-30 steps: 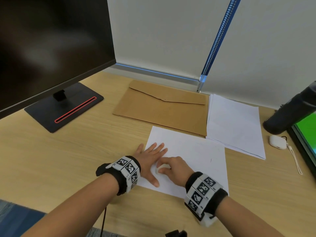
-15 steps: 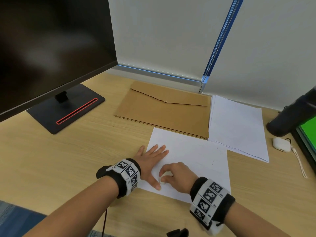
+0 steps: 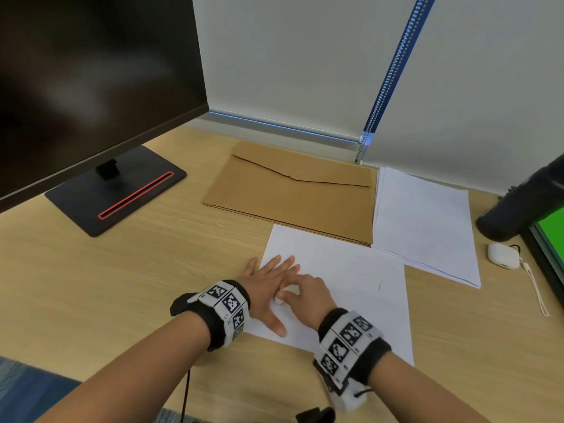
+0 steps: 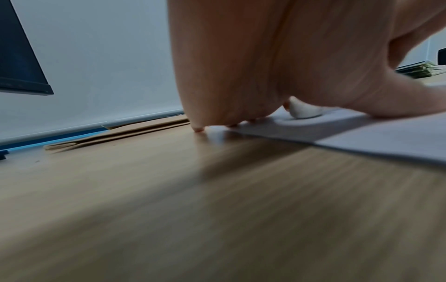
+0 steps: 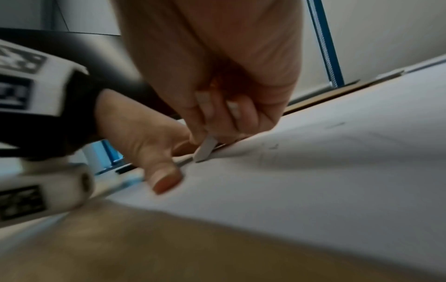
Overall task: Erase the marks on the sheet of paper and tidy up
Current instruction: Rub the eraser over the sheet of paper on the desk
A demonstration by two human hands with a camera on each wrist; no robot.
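White eraser pinched in right hand beside flat, pressing left hand; remaining marks lie rightward on sheet.

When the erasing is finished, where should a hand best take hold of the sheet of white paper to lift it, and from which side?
Probably the near right corner of the sheet of white paper, coming from the right. That corner lies flat on the wooden desk away from both hands, while the left hand presses the left edge and the far edge overlaps the brown paper envelope.
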